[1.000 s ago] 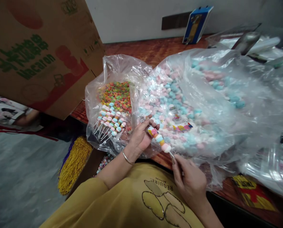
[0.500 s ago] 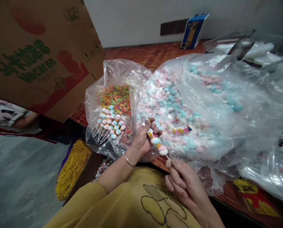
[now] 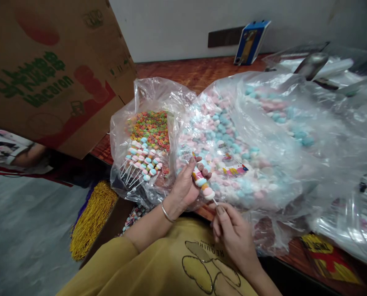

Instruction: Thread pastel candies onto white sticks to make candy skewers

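The upper end of the marshmallow stick (image 3: 208, 192) is hidden by the left hand (image 3: 186, 185), whose fingers curl closed round its printed wrapper; the right hand (image 3: 234, 230) pinches the bare lower end between thumb and fingers. It slants between both hands, just in front of the bag of marshmallows (image 3: 263, 164). A cardboard box (image 3: 32, 115), cut off at the left, partly covers another person's arm (image 3: 31, 156). Compared with half a second ago, the right hand's fingers are more tucked in and the stick's lower end sits slightly further left. The box reads "Macaron"; the shirt (image 3: 158, 263), upside down, "REQUIRE ACTION".
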Demonstrator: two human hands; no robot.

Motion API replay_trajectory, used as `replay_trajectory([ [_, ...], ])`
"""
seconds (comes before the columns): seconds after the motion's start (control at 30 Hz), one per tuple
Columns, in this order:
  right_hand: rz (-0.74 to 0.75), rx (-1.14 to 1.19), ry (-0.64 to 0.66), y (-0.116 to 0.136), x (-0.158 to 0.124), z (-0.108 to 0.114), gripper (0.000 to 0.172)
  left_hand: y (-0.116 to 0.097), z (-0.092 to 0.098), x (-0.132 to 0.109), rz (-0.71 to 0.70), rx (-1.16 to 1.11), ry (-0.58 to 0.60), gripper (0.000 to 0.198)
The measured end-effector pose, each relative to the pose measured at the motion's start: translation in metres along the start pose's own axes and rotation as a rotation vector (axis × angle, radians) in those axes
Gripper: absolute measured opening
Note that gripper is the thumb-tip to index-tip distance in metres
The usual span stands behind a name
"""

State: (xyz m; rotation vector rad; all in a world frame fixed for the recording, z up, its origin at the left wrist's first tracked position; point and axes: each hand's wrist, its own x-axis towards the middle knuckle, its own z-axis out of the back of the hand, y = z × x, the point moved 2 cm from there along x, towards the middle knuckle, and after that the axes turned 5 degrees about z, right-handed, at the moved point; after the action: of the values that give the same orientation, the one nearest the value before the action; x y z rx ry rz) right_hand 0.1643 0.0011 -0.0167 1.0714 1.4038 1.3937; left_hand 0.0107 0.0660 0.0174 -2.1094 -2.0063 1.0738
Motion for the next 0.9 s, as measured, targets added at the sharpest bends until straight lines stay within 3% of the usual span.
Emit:
replay_trajectory([
  [0.1, -0.356, 0.537, 0.064, 0.004, -0.003, -0.014, 0.036, 0.001, 0.0, -0.001, 0.0, -0.01, 0.019, 0.034],
  [0.17, -0.401, 0.648, 0.073, 0.007, -0.002, -0.017, 0.036, 0.0, -0.001, -0.001, 0.003, -0.018, 0.04, 0.033],
  [0.23, -0.342, 0.537, 0.05, 0.005, 0.0, -0.013, 0.037, 0.0, -0.003, -0.001, 0.004, -0.028, 0.047, 0.032],
  [0.3, -0.151, 0.21, -0.025, 0.002, 0.002, -0.005, 0.034, 0.002, -0.003, -0.001, -0.004, -0.045, 0.017, 0.032],
  [0.43, 0.478, -0.65, -0.191, 0.0, 0.003, 0.009, 0.018, 0.007, -0.003, -0.003, -0.014, -0.071, -0.096, 0.033],
  [0.47, 0.596, -0.793, -0.199, 0.001, 0.003, 0.01, 0.015, 0.009, -0.003, -0.004, -0.011, -0.071, -0.11, 0.033],
  [0.53, 0.697, -0.918, -0.193, 0.003, 0.004, 0.011, 0.013, 0.012, -0.004, -0.006, 0.001, -0.068, -0.107, 0.035],
  [0.57, 0.679, -0.891, -0.191, 0.004, 0.004, 0.012, 0.015, 0.013, -0.005, -0.007, 0.006, -0.065, -0.089, 0.036],
  [0.63, 0.495, -0.681, -0.165, 0.008, 0.004, 0.013, 0.022, 0.014, -0.006, -0.009, 0.014, -0.061, -0.038, 0.037],
  [0.8, -0.25, 0.201, -0.028, 0.007, 0.003, 0.004, 0.038, 0.015, -0.009, -0.011, 0.022, -0.056, 0.051, 0.039],
  [0.9, -0.351, 0.39, 0.017, 0.004, 0.004, -0.004, 0.04, 0.018, -0.01, -0.013, 0.019, -0.028, 0.029, 0.039],
])
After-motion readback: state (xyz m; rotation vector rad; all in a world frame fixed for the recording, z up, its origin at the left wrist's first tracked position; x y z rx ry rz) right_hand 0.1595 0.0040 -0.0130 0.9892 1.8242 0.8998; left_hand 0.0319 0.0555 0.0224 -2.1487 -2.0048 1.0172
